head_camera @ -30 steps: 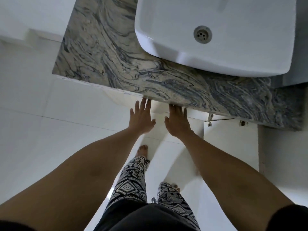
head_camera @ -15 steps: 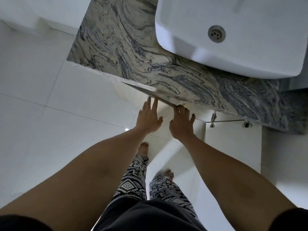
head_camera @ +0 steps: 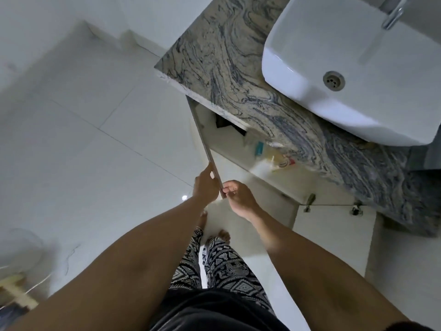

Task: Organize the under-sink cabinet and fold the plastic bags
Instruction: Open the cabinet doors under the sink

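Marble-patterned countertop (head_camera: 233, 75) overhangs the under-sink cabinet (head_camera: 229, 139), so you're pulling its left door (head_camera: 205, 144) out from beneath the lip. That door stands swung well out, seen edge-on. Second door (head_camera: 334, 225) on the right looks shut.

Step in hand, my read: finish opening the left door. Do it well:
- Swing it along the hinge arc; don't pull it straight toward you.
- One hand is enough now. Free the other for the contents.
- Step your feet (head_camera: 214, 230) clear; they're right below the door's free end.
- Stop short of the hinge limit, no slam.

Hand pose:
- Left hand (head_camera: 205, 187): on the outer face at the free end, fingers closed round the edge, thumb side up. Forearm reaches forward and down.
- Right hand (head_camera: 238, 197): on the inner side, fingers curled and pinching the door corner. Wrist bent slightly inward.
- Both hands clamp the same corner and nearly touch across the panel.

Cabinet contents: blurred bottles or tubes (head_camera: 272, 156) show on the shelf just under the counter edge. Can't identify any plastic bags from this view. White sink (head_camera: 298, 96) sits on the counter above.
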Motion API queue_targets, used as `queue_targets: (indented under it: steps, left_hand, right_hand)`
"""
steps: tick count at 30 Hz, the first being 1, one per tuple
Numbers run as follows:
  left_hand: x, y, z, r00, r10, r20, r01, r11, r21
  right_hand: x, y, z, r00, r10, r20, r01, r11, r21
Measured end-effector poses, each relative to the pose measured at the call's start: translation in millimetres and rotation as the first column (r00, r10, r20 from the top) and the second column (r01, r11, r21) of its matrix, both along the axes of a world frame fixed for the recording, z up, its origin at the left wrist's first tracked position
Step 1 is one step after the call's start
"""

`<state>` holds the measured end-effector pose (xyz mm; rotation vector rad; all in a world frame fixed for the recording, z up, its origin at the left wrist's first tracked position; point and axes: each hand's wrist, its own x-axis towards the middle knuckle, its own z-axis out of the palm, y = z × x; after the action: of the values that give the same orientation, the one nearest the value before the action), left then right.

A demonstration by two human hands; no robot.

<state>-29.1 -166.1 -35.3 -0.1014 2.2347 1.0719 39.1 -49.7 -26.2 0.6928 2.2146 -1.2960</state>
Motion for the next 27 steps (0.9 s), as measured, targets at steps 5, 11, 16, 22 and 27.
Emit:
queue_targets:
  steps: [5,11,16,22,27]
  left_hand:
    - [11,-28,-6,0.992,0.123,0.016,-0.123,0.991,0.047]
    - [15,-58,-9,0.986,0.165,-0.034,-0.168,0.977,-0.129]
    - [14,-77,-7,0.986,0.156,-0.067,-0.167,0.958,-0.232]
    - [6,-121,-7,0.976,0.188,-0.112,-0.212,0.938,-0.274]
    - [-22,-169,-8,0.976,0.185,-0.115,-0.211,0.932,-0.293]
  right_hand:
    - [-2,-24,-4,0.977,-0.187,0.098,0.207,0.939,-0.275]
    - [-14,-57,-15,0.956,-0.193,0.222,0.270,0.875,-0.401]
    - [-45,-76,-8,0.988,-0.126,0.089,0.150,0.918,-0.367]
    - [-98,-107,-10,0.928,0.328,-0.177,-0.320,0.945,0.070]
    - [-138,-140,-16,0.752,0.654,-0.084,-0.606,0.735,0.304]
